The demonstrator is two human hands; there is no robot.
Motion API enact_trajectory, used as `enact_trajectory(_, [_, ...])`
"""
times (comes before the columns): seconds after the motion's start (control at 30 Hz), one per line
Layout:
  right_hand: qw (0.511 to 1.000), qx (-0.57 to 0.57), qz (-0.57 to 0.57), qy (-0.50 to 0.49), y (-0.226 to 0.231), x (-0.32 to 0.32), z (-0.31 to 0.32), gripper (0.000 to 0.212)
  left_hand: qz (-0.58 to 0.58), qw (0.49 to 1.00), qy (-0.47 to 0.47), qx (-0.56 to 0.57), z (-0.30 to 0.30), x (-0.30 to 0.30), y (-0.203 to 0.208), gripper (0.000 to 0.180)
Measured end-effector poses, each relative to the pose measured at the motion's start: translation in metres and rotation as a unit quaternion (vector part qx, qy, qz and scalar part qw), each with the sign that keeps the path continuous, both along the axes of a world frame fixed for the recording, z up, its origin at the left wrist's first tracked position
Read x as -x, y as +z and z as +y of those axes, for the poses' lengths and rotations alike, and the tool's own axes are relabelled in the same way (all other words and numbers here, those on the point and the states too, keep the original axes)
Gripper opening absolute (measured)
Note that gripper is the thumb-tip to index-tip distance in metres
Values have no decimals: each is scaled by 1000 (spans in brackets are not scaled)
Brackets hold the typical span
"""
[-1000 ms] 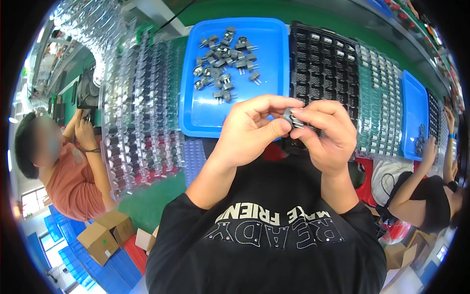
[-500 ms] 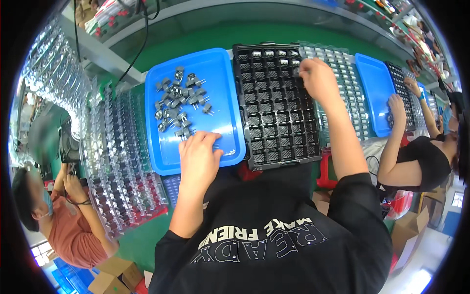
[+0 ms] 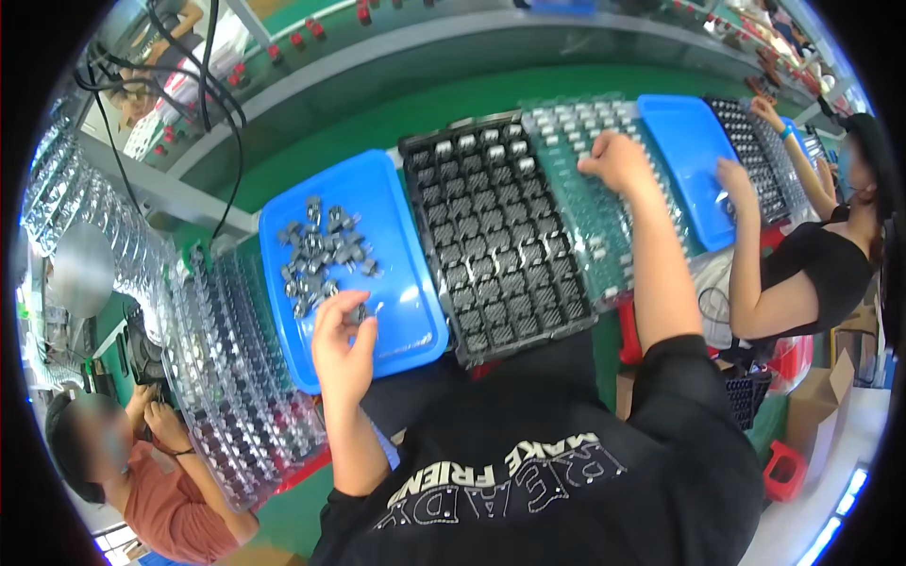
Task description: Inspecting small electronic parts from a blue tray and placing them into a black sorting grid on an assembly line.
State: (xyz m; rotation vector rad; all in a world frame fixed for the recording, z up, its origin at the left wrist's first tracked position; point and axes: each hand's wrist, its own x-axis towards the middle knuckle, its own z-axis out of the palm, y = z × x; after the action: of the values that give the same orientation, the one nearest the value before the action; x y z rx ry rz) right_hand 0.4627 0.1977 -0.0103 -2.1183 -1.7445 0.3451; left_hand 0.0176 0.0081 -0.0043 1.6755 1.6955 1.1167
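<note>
My left hand (image 3: 342,347) is over the near part of a blue tray (image 3: 401,325), its thumb and fingers curled around what looks like a small grey component (image 3: 357,315). A loose pile of similar grey components with shiny metal (image 3: 326,247) lies farther up in that tray. My right hand (image 3: 618,165) is above a clear plastic blister tray (image 3: 590,212) holding small silvery-white parts (image 3: 590,123). Its fingers are bent together, and what they hold is hidden. Between the hands stands a black compartment tray (image 3: 500,255), with several silvery parts (image 3: 467,143) in its far pockets.
Stacked clear trays (image 3: 231,377) with metal parts stand at the left, beside a seated person in a brown-red shirt (image 3: 175,500). To the right, another person in black (image 3: 802,283) works over a second blue tray (image 3: 694,160). Black cables (image 3: 231,160) hang at the far left.
My right hand has gone from the black tray's right edge to the clear tray, leaving a silvery part in the third row. My left hand's fingers have curled up. The whole view has shifted.
</note>
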Motion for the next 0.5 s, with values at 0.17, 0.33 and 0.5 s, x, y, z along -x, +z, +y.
enact_trajectory(0.17, [995, 4, 86, 53, -9, 7, -5, 19, -367, 922, -44, 117, -5, 6, 2, 43])
enact_trajectory(0.33, [985, -18, 129, 117, -12, 10, -25, 17, -533, 834, -67, 128, -13, 6, 22, 51])
enact_trajectory(0.5, [981, -154, 37, 110, -2, 25, -37, 15, -439, 884, -118, 106, -6, -6, 36, 47])
